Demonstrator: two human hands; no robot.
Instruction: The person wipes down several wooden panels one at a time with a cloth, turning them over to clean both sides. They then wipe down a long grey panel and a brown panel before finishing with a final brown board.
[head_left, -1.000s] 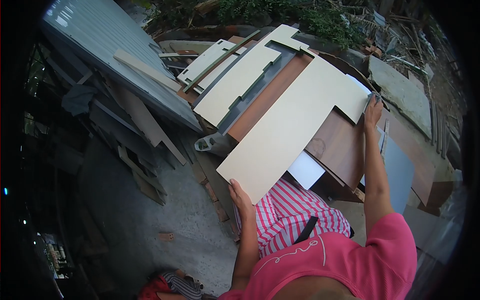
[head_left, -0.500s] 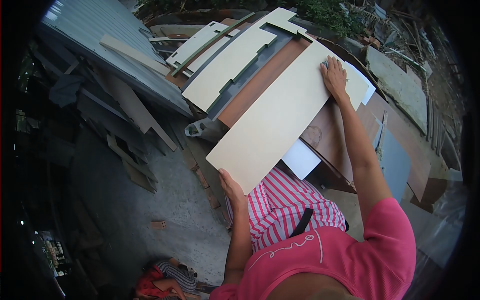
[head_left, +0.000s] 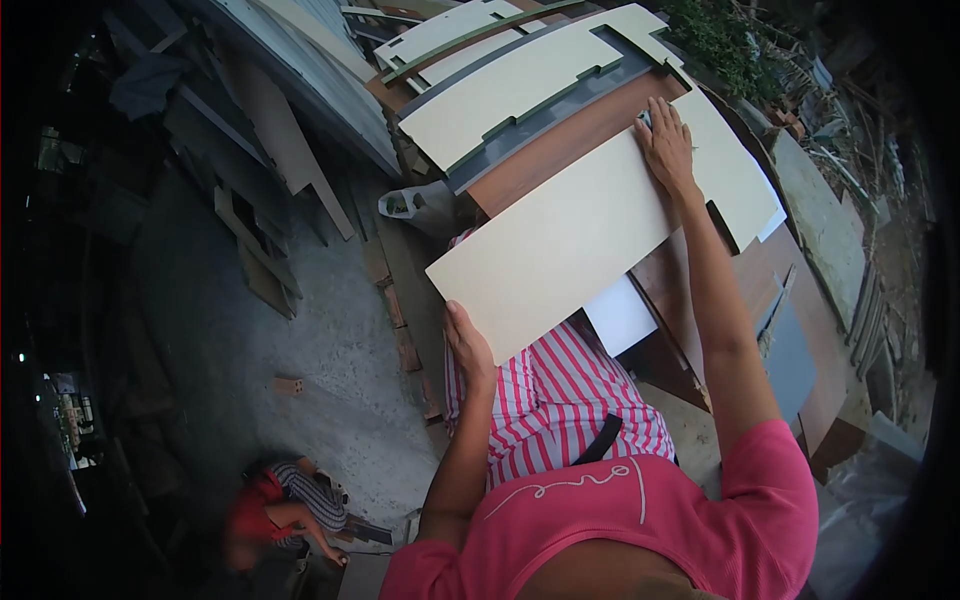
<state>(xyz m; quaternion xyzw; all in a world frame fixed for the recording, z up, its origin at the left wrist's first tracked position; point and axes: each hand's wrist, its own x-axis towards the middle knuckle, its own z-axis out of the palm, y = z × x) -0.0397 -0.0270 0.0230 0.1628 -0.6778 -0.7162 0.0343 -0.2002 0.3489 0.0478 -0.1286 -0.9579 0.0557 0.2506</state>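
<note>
The person stands over a rough stack of offcuts that serves as a table, with the cream board (head_left: 570, 235) lying slantwise on top, its near end jutting out over their striped skirt (head_left: 555, 400). The left hand (head_left: 468, 345) is closed on the board's near corner, thumb on top and fingers tucked under the edge, just where it was a second ago. The right hand (head_left: 668, 148) is what has moved. It was out at the far notched corner, and it now lies flat on the board's far long edge, fingers spread and pressing down. A bit of grey (head_left: 646, 120) shows at the fingertips; I can't tell whether it is a cloth or a pad. By my reckoning the hand has swept across that end of the surface while the other kept the board steady.

The board rests on a brown panel (head_left: 560, 155), with a grey strip (head_left: 570, 105) and another cream panel (head_left: 510, 90) beyond. A white piece (head_left: 620, 315) pokes out underneath. Down on the concrete, well apart, another person (head_left: 285, 510) crouches.
</note>
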